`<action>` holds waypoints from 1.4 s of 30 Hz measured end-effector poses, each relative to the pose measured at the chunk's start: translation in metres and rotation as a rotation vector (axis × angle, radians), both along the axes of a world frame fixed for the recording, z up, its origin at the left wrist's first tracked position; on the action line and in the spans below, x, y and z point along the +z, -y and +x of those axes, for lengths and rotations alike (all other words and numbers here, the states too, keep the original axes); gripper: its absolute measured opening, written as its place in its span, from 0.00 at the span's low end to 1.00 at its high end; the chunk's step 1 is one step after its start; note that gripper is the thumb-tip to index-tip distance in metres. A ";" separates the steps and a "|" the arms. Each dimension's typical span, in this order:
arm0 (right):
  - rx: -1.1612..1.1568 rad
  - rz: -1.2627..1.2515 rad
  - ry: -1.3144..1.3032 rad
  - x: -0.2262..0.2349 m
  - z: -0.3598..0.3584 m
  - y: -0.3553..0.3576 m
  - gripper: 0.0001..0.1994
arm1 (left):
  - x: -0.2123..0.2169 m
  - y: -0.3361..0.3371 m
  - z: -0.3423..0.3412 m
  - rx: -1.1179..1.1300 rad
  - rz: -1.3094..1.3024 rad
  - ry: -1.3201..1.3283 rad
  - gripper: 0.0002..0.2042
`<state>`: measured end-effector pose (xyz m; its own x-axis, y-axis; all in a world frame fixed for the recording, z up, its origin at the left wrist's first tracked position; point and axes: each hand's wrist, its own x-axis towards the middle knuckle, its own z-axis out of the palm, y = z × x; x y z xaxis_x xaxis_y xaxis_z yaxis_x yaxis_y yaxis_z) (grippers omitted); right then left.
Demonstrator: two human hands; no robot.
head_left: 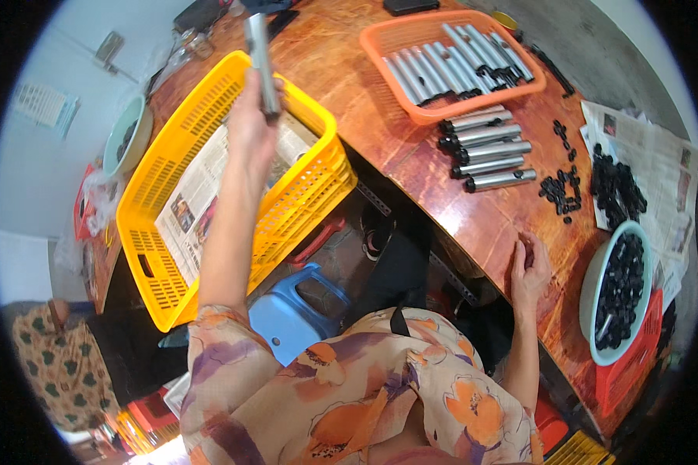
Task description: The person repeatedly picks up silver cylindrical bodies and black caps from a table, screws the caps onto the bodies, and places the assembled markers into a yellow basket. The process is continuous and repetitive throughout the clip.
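My left hand [252, 124] is raised over the yellow plastic crate [324, 139], closed around a silver metal tube [261, 62] with a black lower end. The tube points up and away from me; whether a second one lies behind it I cannot tell. My right hand [531, 271] rests at the near edge of the wooden table, fingers loosely curled and apart, with nothing visible in them. Beyond it lies a row of several silver tubes [495, 147] with black end pieces. More silver tubes [434, 70] fill the orange basket [423, 116] behind that row.
Small black parts [560, 190] lie scattered on the table [457, 209]. At the right, a pale green bowl [593, 310] holds more, beside newspaper [663, 186] with another black heap. Newspaper [182, 217] lines the crate. A blue stool [287, 318] stands below.
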<state>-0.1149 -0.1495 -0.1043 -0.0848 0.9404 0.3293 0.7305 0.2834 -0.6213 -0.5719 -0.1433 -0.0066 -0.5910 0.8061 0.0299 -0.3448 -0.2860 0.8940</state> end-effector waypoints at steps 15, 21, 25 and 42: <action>0.031 -0.021 0.052 -0.011 -0.006 -0.005 0.07 | -0.233 -0.066 -0.224 0.375 -0.247 0.451 0.15; 0.002 -0.054 0.110 -0.019 0.001 -0.004 0.08 | -0.268 -0.099 -0.228 0.496 -0.395 0.252 0.16; 0.046 -0.073 0.028 -0.022 0.002 -0.007 0.09 | -0.203 -0.069 -0.188 0.479 -0.249 0.488 0.19; -0.029 0.100 0.206 -0.010 -0.004 -0.008 0.07 | -0.003 -0.033 0.019 -0.190 -0.033 -0.832 0.08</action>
<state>-0.1188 -0.1418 -0.1146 -0.1337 0.9070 0.3993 0.8477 0.3134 -0.4280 -0.5530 -0.1101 -0.0099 -0.2417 0.8973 0.3694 0.3888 -0.2592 0.8841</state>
